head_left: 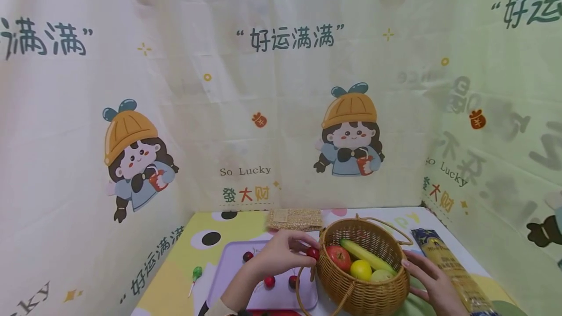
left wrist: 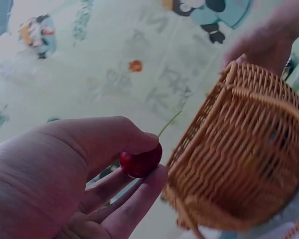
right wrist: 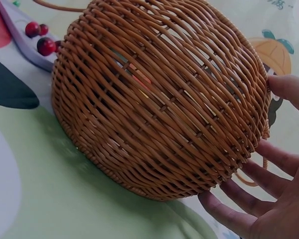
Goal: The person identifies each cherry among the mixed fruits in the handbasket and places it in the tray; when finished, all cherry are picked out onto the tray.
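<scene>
My left hand [head_left: 281,253] pinches a dark red cherry [left wrist: 140,160] between thumb and fingers, its green stem pointing up. It is at the left rim of a round wicker basket [head_left: 362,294]. Inside the basket lie a red apple [head_left: 338,257], a long yellow-green banana [head_left: 368,254], a yellow lemon-like fruit [head_left: 361,270] and a pale green fruit [head_left: 381,276]. My right hand [right wrist: 274,199] rests spread against the basket's right side, thumb at the rim and fingertips along the woven wall.
Left of the basket, a purple tray [head_left: 232,277] holds several cherries [head_left: 269,282]. A green lollipop [head_left: 197,273] lies further left. A grain packet [head_left: 295,219] is at the back, and a long noodle-like packet [head_left: 452,267] at the right. Basket handles [head_left: 299,291] loop outward.
</scene>
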### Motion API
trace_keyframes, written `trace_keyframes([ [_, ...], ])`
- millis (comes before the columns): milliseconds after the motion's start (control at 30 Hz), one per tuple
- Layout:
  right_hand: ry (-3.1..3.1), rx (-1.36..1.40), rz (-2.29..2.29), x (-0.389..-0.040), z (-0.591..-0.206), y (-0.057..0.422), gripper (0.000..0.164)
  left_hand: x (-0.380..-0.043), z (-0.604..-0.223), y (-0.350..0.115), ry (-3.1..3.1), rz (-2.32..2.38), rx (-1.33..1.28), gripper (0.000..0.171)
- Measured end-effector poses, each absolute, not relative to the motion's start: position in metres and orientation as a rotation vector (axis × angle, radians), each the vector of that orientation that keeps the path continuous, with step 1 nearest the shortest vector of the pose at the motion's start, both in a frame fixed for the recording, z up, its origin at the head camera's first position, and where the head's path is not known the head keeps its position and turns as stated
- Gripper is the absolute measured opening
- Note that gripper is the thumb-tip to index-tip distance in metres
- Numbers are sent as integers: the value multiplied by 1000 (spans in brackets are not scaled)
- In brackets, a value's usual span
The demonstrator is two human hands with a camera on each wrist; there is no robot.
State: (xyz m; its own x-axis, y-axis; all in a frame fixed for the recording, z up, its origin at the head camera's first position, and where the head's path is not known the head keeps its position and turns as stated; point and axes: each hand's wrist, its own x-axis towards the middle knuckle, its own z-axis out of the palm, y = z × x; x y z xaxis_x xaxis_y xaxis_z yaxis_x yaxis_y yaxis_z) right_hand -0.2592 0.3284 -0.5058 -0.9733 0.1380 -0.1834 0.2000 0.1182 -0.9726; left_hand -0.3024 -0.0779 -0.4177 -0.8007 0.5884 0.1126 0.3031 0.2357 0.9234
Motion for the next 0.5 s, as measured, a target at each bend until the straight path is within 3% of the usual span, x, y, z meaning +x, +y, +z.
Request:
trace_keyframes([
  [500,2317,367,-2007,-259,-507,331,86,-281,-482,-181,2487,1755,470,31],
])
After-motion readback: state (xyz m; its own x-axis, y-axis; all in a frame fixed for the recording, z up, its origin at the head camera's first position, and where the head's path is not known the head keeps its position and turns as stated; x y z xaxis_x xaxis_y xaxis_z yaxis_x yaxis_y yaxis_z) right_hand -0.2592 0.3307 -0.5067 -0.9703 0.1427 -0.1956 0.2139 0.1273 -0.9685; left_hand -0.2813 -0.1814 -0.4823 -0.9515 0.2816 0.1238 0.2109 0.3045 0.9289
